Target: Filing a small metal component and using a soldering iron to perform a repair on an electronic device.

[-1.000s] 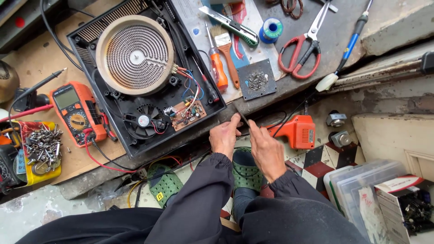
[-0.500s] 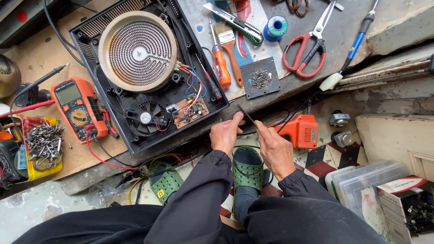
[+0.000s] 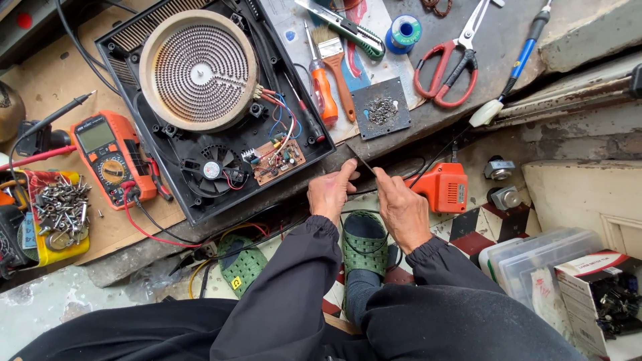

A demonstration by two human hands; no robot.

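Fingers of both my hands now pinch a thin black wire, drawn taut just below the counter edge, beside the orange tool; earlier they were closer together.

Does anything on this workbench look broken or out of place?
The electric hob lies open with its cover off, so the heating coil, fan and circuit board are bare. Loose screws are heaped in a yellow tray. Both hands pinch a thin black wire.
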